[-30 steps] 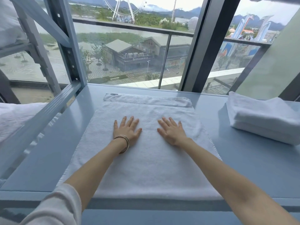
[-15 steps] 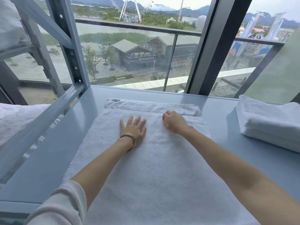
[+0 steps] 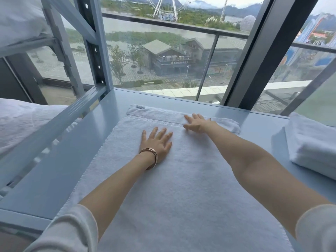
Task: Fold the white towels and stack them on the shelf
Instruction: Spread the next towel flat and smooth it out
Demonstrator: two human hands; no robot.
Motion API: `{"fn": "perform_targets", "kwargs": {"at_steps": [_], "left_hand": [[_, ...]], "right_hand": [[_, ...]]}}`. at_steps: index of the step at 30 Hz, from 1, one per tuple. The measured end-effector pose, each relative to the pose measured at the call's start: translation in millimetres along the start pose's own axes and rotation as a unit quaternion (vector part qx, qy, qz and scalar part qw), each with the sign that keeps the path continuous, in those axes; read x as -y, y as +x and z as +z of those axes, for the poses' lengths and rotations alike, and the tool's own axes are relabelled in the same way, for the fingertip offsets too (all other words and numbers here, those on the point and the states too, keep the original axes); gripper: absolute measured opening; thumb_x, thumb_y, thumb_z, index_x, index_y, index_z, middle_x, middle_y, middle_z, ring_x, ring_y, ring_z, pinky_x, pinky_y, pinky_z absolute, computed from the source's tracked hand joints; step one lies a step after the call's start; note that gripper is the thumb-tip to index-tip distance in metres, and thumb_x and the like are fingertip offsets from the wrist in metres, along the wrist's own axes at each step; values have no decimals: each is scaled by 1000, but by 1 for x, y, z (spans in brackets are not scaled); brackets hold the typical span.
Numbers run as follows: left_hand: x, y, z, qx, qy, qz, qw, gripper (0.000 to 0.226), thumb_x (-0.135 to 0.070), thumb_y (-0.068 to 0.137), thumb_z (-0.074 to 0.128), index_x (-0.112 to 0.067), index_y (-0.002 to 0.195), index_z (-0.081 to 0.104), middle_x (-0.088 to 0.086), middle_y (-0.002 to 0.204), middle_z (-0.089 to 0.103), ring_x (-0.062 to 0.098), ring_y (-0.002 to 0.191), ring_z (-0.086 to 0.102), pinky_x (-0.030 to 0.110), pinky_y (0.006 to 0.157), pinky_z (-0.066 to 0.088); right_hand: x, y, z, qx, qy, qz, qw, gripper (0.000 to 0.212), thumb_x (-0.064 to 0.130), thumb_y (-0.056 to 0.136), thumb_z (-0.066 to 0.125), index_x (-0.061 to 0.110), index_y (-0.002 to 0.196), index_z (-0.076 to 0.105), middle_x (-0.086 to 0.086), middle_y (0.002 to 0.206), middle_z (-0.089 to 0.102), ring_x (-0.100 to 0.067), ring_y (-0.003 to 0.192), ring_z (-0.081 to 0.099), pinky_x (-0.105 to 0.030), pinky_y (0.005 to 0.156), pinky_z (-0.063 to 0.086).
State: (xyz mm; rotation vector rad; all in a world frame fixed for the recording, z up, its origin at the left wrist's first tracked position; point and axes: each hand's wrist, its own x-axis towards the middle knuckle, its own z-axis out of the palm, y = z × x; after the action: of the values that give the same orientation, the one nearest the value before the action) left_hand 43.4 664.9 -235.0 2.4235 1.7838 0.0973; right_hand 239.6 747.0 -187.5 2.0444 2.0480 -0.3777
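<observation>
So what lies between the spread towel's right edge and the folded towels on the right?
Only bare blue shelf. The head view shows an open strip between the spread towel and the folded towels, with just a shadow on it.

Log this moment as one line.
left hand: flat on towel | right hand: flat at far hem | folded towels: right, on shelf

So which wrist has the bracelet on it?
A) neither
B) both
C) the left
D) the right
C: the thin bangles circle the wrist of the left hand, which lies flat on the white towel; the right hand has a bare wrist.
</observation>
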Motion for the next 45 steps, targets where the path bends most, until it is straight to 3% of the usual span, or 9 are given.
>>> {"fn": "perform_targets", "kwargs": {"at_steps": [11, 14, 17, 22, 27, 31, 36, 40, 45], "left_hand": [[-1, 7, 0, 3, -6, -8, 1000, 48, -45, 99, 15, -41, 146, 8, -14, 157, 0, 16, 145, -5, 51, 114, -6], [-2, 24, -4, -33, -27, -47, 998, 55, -43, 97, 28, -32, 148, 9, -3, 158, 2, 23, 144, 0, 47, 115, 3], [-5, 30, -11, -195, -2, -33, 980, 73, -36, 75, 65, -15, 134, 26, 14, 142, 29, 34, 133, 25, 49, 110, 25], [3, 28, -14, -374, 135, 153, 905, 53, -14, 73, 68, -17, 123, 51, 11, 132, 49, 32, 125, 42, 55, 106, 26], [23, 24, -47, -325, 187, 182, 909, 24, 3, 51, 70, -14, 66, 61, 4, 62, 60, 26, 65, 63, 45, 88, 51], [26, 7, -65, -293, 118, 213, 925, 51, -2, 44, 75, -14, 86, 49, 7, 72, 55, 27, 53, 56, 28, 55, 45], [35, -27, -52, -208, 206, 221, 930, 39, -12, 34, 78, -15, 70, 64, 5, 84, 63, 26, 76, 62, 36, 71, 50], [52, -45, -50, -256, 212, 224, 916, 29, -3, 45, 70, -15, 70, 61, 3, 68, 61, 25, 68, 63, 44, 92, 47], [63, -72, -43, -325, 242, 194, 893, 28, 3, 57, 62, -16, 78, 60, 5, 71, 58, 26, 64, 58, 38, 75, 36]], "right_hand": [[13, -3, -13, -157, -59, -74, 983, 36, 16, 81, 56, 8, 115, 46, -12, 119, 54, -30, 110, 52, -37, 82, 40], [21, -18, 1, -347, -103, -167, 917, 27, -1, 75, 45, 7, 97, 58, -13, 92, 60, -33, 85, 59, -35, 60, 45], [24, -45, 22, -445, -116, -212, 862, 22, 0, 67, 45, 12, 78, 59, -8, 68, 53, -27, 56, 53, -24, 40, 33], [22, -81, 48, -446, -110, -219, 861, 39, 5, 67, 41, 20, 93, 66, -5, 69, 57, -25, 56, 54, -27, 46, 39], [-5, -95, 33, -409, -164, -151, 885, 45, -3, 36, 71, 16, 76, 63, -2, 56, 53, -23, 44, 54, -26, 48, 40], [-13, -111, 17, -441, -192, -166, 861, 35, -8, 46, 61, 16, 71, 58, -2, 57, 47, -22, 40, 48, -26, 53, 34], [-13, -144, 53, -395, -249, -252, 848, 28, 7, 50, 64, 20, 74, 60, 1, 62, 54, -20, 51, 55, -33, 72, 48], [-30, -160, 50, -355, -258, -149, 886, 37, 9, 34, 76, 18, 65, 58, 0, 55, 53, -21, 47, 56, -33, 69, 51], [-55, -203, 64, -373, -271, -60, 885, 37, -2, 35, 72, 16, 65, 59, -1, 56, 53, -24, 48, 55, -31, 57, 41]]}}
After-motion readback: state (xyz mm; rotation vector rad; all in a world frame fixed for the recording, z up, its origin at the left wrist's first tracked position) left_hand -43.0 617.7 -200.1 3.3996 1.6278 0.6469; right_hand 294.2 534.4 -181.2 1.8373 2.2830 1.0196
